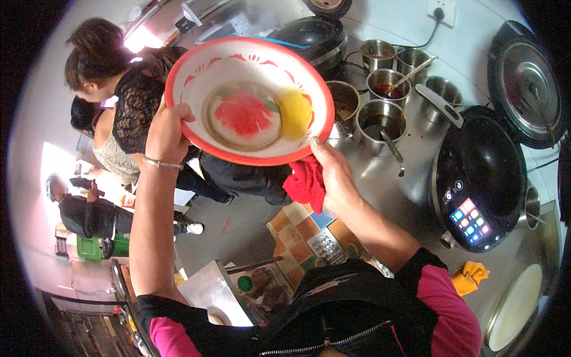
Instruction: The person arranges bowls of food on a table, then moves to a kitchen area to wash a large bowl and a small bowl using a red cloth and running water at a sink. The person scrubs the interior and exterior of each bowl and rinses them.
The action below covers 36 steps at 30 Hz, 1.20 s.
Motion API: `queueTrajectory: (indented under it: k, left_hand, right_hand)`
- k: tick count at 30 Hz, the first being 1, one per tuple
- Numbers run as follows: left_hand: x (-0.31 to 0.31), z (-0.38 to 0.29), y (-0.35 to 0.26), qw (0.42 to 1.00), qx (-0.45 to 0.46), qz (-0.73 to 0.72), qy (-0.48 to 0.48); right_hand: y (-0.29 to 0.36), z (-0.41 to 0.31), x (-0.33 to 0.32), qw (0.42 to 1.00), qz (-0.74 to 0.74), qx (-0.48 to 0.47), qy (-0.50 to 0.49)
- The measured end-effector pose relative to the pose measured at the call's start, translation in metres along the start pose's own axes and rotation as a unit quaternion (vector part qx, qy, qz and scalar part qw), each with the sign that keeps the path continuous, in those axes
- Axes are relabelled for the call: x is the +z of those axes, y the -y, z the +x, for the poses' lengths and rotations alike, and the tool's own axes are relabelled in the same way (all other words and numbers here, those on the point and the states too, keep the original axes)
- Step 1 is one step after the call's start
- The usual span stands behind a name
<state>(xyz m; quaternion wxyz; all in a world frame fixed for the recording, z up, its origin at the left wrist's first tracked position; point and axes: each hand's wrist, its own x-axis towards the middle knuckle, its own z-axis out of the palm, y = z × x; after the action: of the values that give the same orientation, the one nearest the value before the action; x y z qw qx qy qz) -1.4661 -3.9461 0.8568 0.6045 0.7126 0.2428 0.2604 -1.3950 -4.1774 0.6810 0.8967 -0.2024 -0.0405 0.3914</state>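
Both my hands hold up a white enamel basin (192, 129) with a red rim and a red flower on its bottom. My left hand (166, 136) grips the rim at the left, thumb over the inside edge. On the lower right rim, my right hand (334, 176) has its thumb up, and a crumpled red cloth (305, 185) is pressed in the same hand below the basin. Inside, at the right, is a glossy yellow patch (295, 114); it may be liquid, but I cannot tell.
Steel pots (381, 125) with dark sauces stand on a steel counter (410, 156) at right, beside an open black cooker (482, 178) with a lit touch screen. Nearby are a yellow cloth (470, 277) and a round pale board (515, 308). People (134, 111) stand at left.
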Motion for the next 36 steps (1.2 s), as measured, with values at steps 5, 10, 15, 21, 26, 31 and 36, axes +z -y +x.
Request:
queueTrajectory:
  k: [5,10,15,21,26,31,36]
  left_hand:
    - [0.036,0.036,-0.007,0.999,0.041,0.027,0.010]
    - [0.047,0.072,-0.011,0.990,0.092,0.106,0.029]
    - [0.062,0.089,-0.015,0.976,0.128,0.170,0.044]
    - [0.093,0.083,-0.026,0.946,0.192,0.254,0.054]
    - [0.101,0.094,-0.021,0.899,0.285,0.325,0.072]
    - [0.124,0.097,-0.021,0.871,0.347,0.330,0.109]
    - [0.141,0.078,-0.019,0.889,0.330,0.299,0.111]
  right_hand:
    - [0.002,0.031,-0.008,0.999,0.035,0.008,-0.015]
    - [0.003,0.061,-0.015,0.998,0.055,0.006,-0.042]
    - [-0.001,0.077,-0.029,0.998,0.066,0.002,-0.013]
    - [-0.010,0.096,-0.049,0.995,0.101,0.020,0.013]
    - [-0.014,0.102,-0.056,0.990,0.125,0.060,-0.017]
    - [-0.024,0.114,-0.074,0.979,0.176,0.096,0.032]
    - [-0.027,0.114,-0.077,0.980,0.178,0.089,0.014]
